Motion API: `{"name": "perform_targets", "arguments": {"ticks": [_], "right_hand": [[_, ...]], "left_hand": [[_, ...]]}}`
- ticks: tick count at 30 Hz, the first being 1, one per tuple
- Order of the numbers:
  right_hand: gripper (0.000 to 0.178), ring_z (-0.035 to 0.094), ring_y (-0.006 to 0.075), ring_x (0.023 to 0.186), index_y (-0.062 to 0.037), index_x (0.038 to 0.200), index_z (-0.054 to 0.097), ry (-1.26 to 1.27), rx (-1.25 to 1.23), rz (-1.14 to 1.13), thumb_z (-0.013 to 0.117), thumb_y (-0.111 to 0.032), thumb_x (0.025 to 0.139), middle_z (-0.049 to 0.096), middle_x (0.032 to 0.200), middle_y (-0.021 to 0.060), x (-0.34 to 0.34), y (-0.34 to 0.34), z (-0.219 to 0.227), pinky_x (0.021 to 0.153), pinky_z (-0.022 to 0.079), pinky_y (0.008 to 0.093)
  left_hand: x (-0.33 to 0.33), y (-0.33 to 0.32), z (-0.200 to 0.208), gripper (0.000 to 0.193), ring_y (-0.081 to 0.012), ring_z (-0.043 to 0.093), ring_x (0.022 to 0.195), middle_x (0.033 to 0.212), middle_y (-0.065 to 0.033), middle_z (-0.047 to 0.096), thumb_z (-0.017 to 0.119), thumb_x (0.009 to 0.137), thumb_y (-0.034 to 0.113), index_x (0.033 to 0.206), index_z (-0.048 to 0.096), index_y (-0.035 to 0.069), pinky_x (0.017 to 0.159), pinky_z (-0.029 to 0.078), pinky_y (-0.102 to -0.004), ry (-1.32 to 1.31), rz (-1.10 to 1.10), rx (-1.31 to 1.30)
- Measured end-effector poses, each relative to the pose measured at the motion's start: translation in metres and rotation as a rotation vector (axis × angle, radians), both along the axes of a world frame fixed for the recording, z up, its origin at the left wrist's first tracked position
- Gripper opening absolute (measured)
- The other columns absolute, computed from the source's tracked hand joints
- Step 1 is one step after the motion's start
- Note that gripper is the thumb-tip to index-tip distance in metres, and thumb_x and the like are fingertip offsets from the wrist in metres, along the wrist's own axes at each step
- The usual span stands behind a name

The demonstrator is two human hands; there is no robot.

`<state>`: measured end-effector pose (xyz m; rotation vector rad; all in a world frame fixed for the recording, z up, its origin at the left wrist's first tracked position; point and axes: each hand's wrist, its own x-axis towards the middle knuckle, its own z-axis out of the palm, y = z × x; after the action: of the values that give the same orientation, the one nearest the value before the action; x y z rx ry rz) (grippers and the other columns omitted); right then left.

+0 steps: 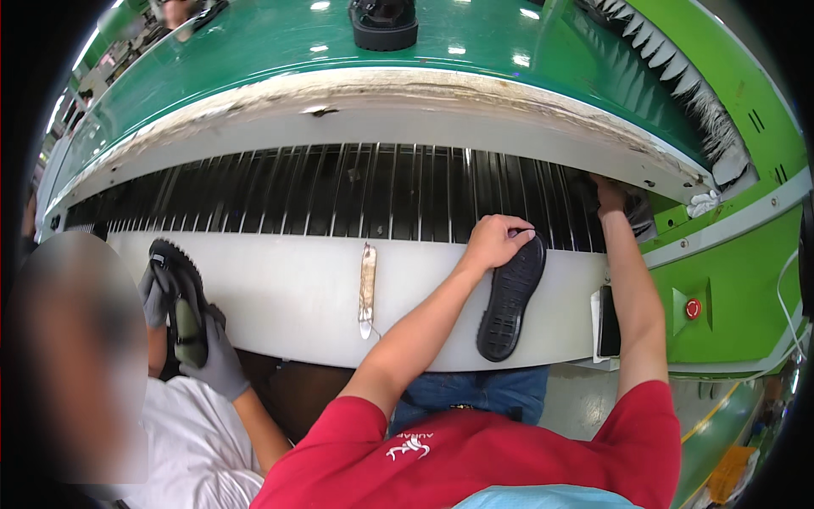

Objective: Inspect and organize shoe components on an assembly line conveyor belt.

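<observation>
My left hand point(498, 240) pinches the upper end of a black shoe sole point(512, 297) between thumb and fingers. The sole lies lengthwise on the white worktop point(424, 297), its lower end close to the near edge. My right arm reaches forward past the worktop's right end. There my right hand point(607, 195) is at the dark right end of the roller rack point(407, 199), beside crumpled clear plastic point(642, 216). Its fingers are hidden in shadow, so what they hold does not show.
A tape-wrapped tool point(366, 284) lies mid-worktop. At the left, a co-worker's grey-gloved hands point(219, 360) hold a black shoe point(182, 297). Beyond the rollers, a black shoe point(384, 25) stands on the green belt point(280, 51). A red button point(693, 309) sits on the green machine panel at right.
</observation>
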<state>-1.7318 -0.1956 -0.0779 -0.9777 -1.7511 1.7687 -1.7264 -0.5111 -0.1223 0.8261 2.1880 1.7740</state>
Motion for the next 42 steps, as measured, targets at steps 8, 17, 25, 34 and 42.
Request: {"name": "perform_targets", "arguments": {"ticks": [8, 17, 25, 34, 42], "right_hand": [[0.042, 0.076, 0.0231, 0.113, -0.0037, 0.133, 0.073, 0.216, -0.553, 0.39, 0.073, -0.036, 0.106, 0.078, 0.128, 0.01, 0.149, -0.142, 0.023, 0.099, 0.062, 0.0402], [0.061, 0.061, 0.0293, 0.139, -0.0021, 0.158, 0.05, 0.488, -0.495, 0.639, 0.042, -0.048, 0.118, 0.059, 0.157, 0.0141, 0.278, -0.163, 0.021, 0.118, 0.048, 0.0436], [0.127, 0.038, 0.0335, 0.158, 0.0016, 0.172, 0.014, 0.399, 0.332, 0.484, 0.093, -0.042, 0.083, 0.033, 0.17, 0.0214, 0.314, -0.2, -0.013, 0.128, 0.033, 0.0445], [0.096, 0.061, 0.0274, 0.134, 0.0033, 0.168, 0.026, 0.379, 0.558, 0.337, 0.081, -0.013, 0.092, 0.055, 0.152, 0.021, 0.292, -0.202, -0.032, 0.115, 0.047, 0.0411], [0.091, 0.061, 0.025, 0.132, 0.0066, 0.167, 0.026, 0.385, 0.431, 0.285, 0.077, -0.011, 0.093, 0.06, 0.147, 0.0198, 0.283, -0.202, -0.035, 0.114, 0.047, 0.0381]], "left_hand": [[-0.003, -0.031, 0.005, 0.067, -0.0171, 0.07, 0.104, 0.12, -0.0108, 0.072, 0.084, 0.098, 0.038, 0.143, 0.061, -0.005, 0.095, 0.058, -0.035, -0.157, 0.295, 0.315], [0.114, -0.001, 0.169, 0.044, -0.009, 0.07, 0.094, 0.104, -0.0032, 0.076, 0.094, 0.087, 0.016, 0.12, 0.069, -0.001, 0.085, 0.059, -0.0272, -0.095, -0.268, 0.826], [0.152, 0.009, 0.109, 0.048, -0.0113, 0.072, 0.102, 0.11, -0.0049, 0.078, 0.093, 0.087, 0.013, 0.127, 0.071, 0.0, 0.093, 0.059, -0.0306, -0.064, -0.203, 0.528], [0.098, 0.005, 0.1, 0.041, -0.0104, 0.068, 0.103, 0.113, -0.004, 0.076, 0.081, 0.102, 0.027, 0.13, 0.071, 0.0, 0.093, 0.056, -0.0292, -0.083, -0.273, 0.324], [0.071, 0.0, 0.096, 0.055, -0.0234, 0.071, 0.121, 0.129, -0.0141, 0.075, 0.08, 0.102, 0.031, 0.146, 0.063, 0.002, 0.107, 0.055, -0.0383, -0.091, -0.186, 0.453]]}}
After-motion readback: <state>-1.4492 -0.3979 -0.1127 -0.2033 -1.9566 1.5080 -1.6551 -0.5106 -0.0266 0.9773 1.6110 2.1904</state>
